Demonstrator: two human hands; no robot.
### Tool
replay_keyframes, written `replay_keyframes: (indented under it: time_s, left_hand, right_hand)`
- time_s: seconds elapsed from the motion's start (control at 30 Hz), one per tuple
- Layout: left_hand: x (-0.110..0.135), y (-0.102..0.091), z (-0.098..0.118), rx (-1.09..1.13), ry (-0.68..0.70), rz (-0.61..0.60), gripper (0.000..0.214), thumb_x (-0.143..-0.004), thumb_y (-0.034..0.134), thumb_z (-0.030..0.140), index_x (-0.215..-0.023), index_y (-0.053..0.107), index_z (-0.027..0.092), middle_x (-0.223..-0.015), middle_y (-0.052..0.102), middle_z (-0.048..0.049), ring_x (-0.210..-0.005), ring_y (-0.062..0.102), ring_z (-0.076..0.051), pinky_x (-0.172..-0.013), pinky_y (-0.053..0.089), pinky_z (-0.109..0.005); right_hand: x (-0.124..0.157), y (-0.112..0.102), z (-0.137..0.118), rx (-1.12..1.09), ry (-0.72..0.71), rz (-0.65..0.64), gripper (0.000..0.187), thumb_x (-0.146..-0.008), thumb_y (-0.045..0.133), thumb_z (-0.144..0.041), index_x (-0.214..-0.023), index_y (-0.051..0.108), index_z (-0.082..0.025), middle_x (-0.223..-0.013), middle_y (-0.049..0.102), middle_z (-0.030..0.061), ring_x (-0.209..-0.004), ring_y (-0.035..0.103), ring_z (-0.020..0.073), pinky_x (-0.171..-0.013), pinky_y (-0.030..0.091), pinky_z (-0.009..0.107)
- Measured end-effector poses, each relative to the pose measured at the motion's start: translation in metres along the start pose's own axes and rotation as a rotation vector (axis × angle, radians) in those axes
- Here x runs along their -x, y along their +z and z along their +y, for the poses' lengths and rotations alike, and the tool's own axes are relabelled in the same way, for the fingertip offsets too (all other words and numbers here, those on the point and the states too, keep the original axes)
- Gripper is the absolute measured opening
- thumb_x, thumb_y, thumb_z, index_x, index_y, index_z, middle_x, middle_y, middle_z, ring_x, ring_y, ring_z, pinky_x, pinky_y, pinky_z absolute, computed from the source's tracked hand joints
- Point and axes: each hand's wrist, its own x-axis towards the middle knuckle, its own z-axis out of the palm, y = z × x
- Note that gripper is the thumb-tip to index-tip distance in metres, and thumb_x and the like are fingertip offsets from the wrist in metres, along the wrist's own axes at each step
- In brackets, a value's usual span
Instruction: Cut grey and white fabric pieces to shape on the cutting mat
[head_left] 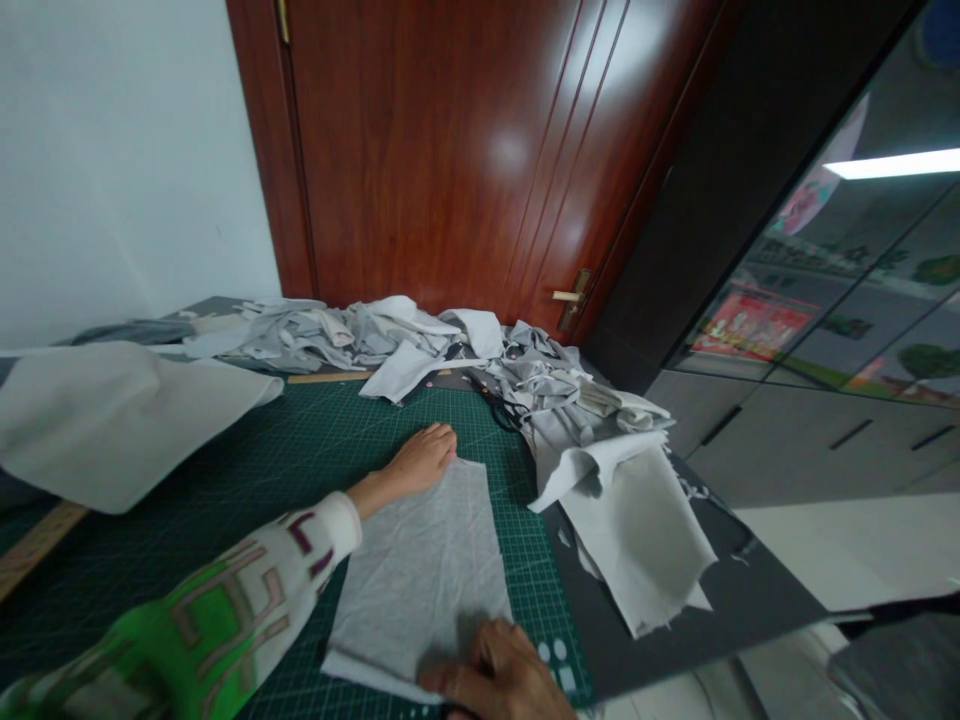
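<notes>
A pale grey rectangle of fabric (431,565) lies flat on the green cutting mat (247,480). My left hand (420,460) rests at its far left corner, fingers curled down against the cloth and mat. My right hand (499,675) presses on the near edge of the same piece, fingers bent over the hem at the bottom of the view. Neither hand lifts the cloth; both pin it down.
A heap of grey and white fabric scraps (420,345) runs along the mat's far side, with larger pieces (637,520) hanging off the right. Black scissors (502,405) lie by the heap. A big pale sheet (112,420) lies left, a wooden ruler (34,550) beneath. A brown door (465,150) stands behind.
</notes>
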Motion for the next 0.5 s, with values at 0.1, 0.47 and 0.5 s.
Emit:
replay_keyframes:
  time_s: [0.1,0.47,0.5]
  left_hand:
    - [0.000,-0.003,0.005,-0.004,-0.024,-0.015,0.029,-0.097,0.063,0.034,-0.120,0.063,0.017,-0.121,0.065,-0.0082,-0.103,0.065,-0.024,-0.088,0.055,-0.045]
    - [0.057,-0.075,0.031,0.128,-0.021,-0.172,0.048,-0.090,0.060,0.022,-0.137,0.050,0.016,-0.143,0.053,-0.0140,-0.134,0.049,-0.027,-0.112,0.037,-0.040]
    - [0.067,-0.088,0.035,0.159,-0.019,-0.181,0.050,-0.092,0.058,0.027,-0.140,0.048,0.017,-0.145,0.053,-0.0120,-0.135,0.048,-0.025,-0.113,0.036,-0.037]
  right_hand:
    - [-0.016,-0.010,-0.001,-0.055,-0.052,-0.026,0.055,-0.103,0.023,-0.054,-0.099,0.074,-0.035,-0.060,0.053,-0.0016,-0.049,0.053,0.0137,-0.047,0.036,0.026]
    - [-0.010,0.000,-0.001,0.029,-0.088,0.013,0.058,-0.101,0.017,-0.062,-0.114,0.071,-0.047,-0.064,0.050,-0.0017,-0.052,0.053,0.0150,-0.055,0.033,0.028]
    - [-0.009,0.000,-0.001,0.035,-0.096,0.010,0.057,-0.101,0.017,-0.061,-0.116,0.070,-0.047,-0.065,0.050,-0.0015,-0.053,0.053,0.0152,-0.055,0.032,0.028]
